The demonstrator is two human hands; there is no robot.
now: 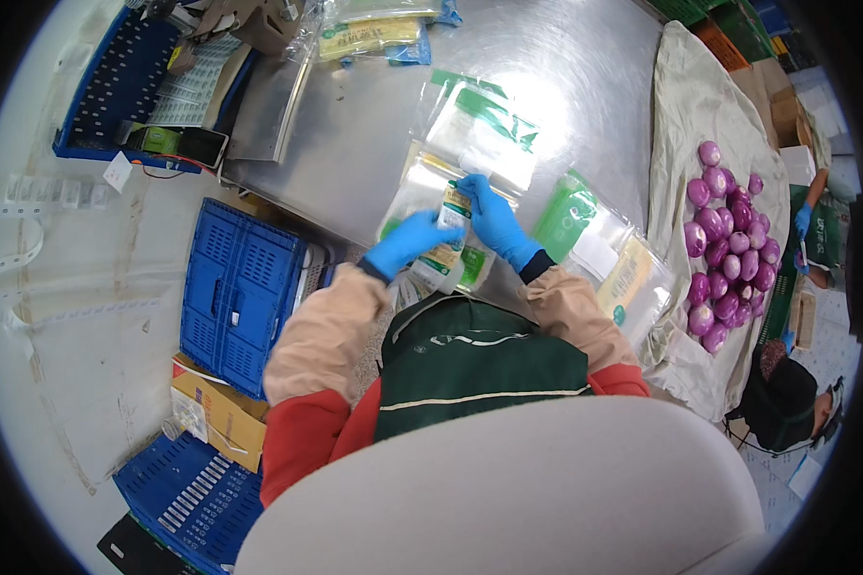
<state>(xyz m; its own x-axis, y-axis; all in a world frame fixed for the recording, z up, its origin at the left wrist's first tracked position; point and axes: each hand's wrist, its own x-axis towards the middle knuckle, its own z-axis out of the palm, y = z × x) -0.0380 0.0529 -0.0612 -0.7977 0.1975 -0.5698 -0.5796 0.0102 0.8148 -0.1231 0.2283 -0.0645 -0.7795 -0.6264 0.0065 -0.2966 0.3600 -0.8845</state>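
Both of my hands wear blue gloves and meet over the near edge of the steel table. Between them is a printed clear plastic bag point(441, 257) with green and yellow panels, held at a tilt close to my apron. My right hand point(499, 222) has its fingers closed on the bag's upper end. From the other side, my left hand point(408, 245) grips the bag's middle, its fingertips lying across the film. Whatever is inside the bag cannot be made out. Just beyond my hands lie flat clear bags point(484, 129) with green print.
More printed bags point(575, 216) lie to the right. Purple onions point(724, 225) rest on a beige cloth point(681, 105) at the far right. Blue crates point(245, 287) and a cardboard box point(216, 407) stand at left. Other people point(786, 402) are at the right edge.
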